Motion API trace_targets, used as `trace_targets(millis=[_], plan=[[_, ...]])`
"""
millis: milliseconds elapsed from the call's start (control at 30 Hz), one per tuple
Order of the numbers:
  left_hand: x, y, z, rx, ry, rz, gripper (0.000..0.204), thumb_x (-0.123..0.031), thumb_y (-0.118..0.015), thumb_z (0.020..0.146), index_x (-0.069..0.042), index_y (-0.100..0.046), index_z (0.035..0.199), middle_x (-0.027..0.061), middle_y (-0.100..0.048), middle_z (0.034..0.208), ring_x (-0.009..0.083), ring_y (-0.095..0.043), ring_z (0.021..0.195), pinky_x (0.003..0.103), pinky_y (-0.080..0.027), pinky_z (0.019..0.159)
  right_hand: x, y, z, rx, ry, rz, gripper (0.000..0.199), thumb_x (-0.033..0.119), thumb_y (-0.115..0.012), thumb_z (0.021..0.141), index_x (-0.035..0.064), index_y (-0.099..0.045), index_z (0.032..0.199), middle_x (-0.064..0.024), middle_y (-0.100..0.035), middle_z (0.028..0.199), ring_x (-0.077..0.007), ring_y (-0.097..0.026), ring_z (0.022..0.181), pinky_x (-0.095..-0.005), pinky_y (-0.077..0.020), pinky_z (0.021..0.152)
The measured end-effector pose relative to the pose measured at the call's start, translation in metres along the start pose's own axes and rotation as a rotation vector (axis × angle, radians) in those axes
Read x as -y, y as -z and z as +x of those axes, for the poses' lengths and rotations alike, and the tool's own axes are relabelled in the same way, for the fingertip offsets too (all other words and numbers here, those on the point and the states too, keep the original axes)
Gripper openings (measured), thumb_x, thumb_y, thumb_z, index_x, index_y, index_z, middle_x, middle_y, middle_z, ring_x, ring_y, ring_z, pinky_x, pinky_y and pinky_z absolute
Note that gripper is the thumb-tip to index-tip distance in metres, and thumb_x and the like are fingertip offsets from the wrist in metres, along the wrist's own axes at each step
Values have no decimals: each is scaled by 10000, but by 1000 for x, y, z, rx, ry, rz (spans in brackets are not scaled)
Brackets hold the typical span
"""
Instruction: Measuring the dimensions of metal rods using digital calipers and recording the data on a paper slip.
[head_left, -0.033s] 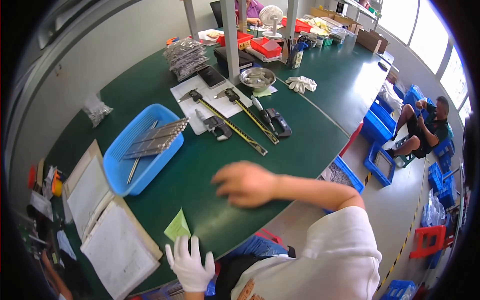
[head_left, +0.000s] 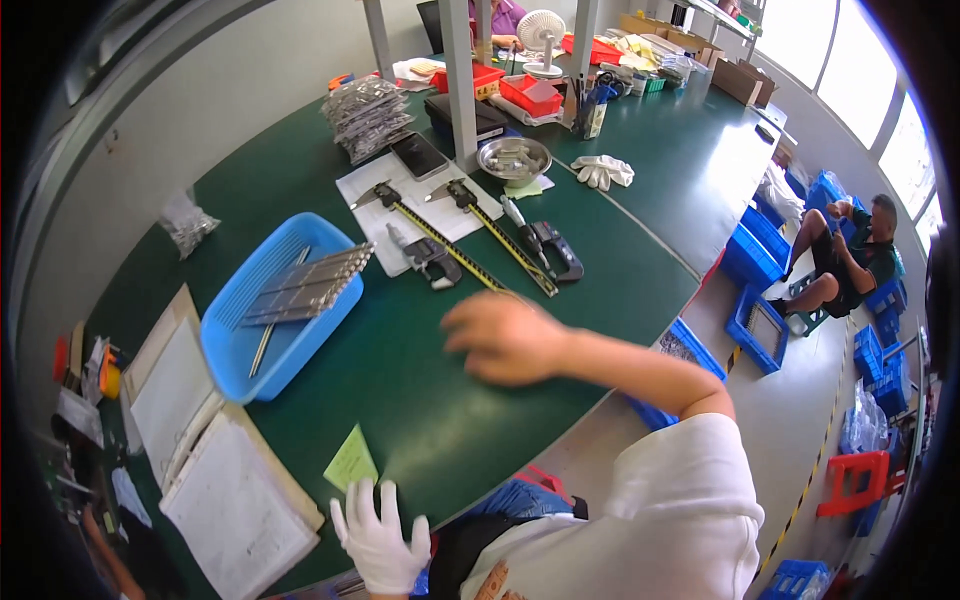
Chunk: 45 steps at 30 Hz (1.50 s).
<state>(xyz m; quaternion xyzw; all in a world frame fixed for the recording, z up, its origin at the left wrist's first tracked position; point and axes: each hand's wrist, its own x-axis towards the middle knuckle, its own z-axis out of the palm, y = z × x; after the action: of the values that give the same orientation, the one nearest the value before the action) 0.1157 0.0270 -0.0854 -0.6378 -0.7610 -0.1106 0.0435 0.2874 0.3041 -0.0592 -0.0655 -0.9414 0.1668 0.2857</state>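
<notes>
My left hand (head_left: pixel 382 540), in a white glove, rests at the table's near edge with its fingers spread and nothing in them. Its fingertips touch or nearly touch a creased light-green paper note (head_left: pixel 351 461). My bare right hand (head_left: pixel 508 338) is over the green table, its fingers loosely bent and apart, slightly blurred; I see nothing in it. Beyond it lie two calipers (head_left: pixel 428 235) (head_left: pixel 505 240) and two micrometers (head_left: pixel 432 260) (head_left: pixel 556 250), partly on white paper (head_left: pixel 362 190). A blue tray (head_left: pixel 225 350) to the left holds a rack of metal rods (head_left: pixel 310 285) and loose rods.
An open binder (head_left: pixel 235 490) lies at the left. Farther back are a phone (head_left: pixel 419 155), a metal bowl of small parts (head_left: pixel 514 160), white gloves (head_left: pixel 603 171), stacked bags (head_left: pixel 370 115) and a shelf post (head_left: pixel 460 90). A seated person (head_left: pixel 850 250) is among blue crates at right.
My right hand has moved slightly away from me and to the right over the table. My left hand stays beside the green note. The view has shifted a little.
</notes>
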Motion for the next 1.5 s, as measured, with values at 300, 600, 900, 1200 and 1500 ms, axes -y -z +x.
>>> trace_targets(millis=[300, 600, 900, 1200, 1500], plan=[[-10, 21, 27, 323, 64, -19, 657, -393, -599, 688, -101, -409, 1245, 241, -341, 1276, 416, -306, 1195, 534, -229, 983, -296, 171, -37, -630, -1064, -587, 512, 220, -586, 668, 136, -496, 1165, -178, -517, 1102, -318, -466, 1083, -381, -387, 908], [-2, 13, 24, 287, 58, -62, 609, -456, -497, 760, -98, -407, 1244, 255, -356, 1268, 439, -330, 1172, 554, -243, 956, -348, 212, -12, -449, -1373, -768, 588, 309, -497, 715, 198, -390, 1282, -203, -421, 1236, -349, -409, 1152, -414, -368, 934], [-6, 12, 22, 266, 62, -51, 600, -442, -499, 768, -79, -409, 1238, 255, -371, 1257, 433, -336, 1172, 539, -247, 965, -320, 216, -4, -610, -1049, -1142, 463, 100, -508, 715, 129, -471, 1176, -130, -502, 1145, -290, -493, 1056, -395, -446, 817], [-6, 13, 23, 279, 51, -17, 597, -458, -479, 786, -66, -415, 1232, 252, -366, 1263, 431, -331, 1175, 538, -244, 967, -320, 237, -34, -305, -961, -1147, 562, 93, -491, 688, 140, -434, 1245, -104, -518, 1129, -266, -482, 1077, -381, -434, 848], [-9, 14, 24, 255, 41, -19, 579, -437, -466, 801, -49, -415, 1228, 249, -373, 1257, 438, -331, 1173, 542, -244, 961, -324, 220, -43, -54, -1020, -857, 652, 123, -544, 668, 199, -383, 1295, -105, -384, 1302, -293, -390, 1177, -362, -347, 966]])
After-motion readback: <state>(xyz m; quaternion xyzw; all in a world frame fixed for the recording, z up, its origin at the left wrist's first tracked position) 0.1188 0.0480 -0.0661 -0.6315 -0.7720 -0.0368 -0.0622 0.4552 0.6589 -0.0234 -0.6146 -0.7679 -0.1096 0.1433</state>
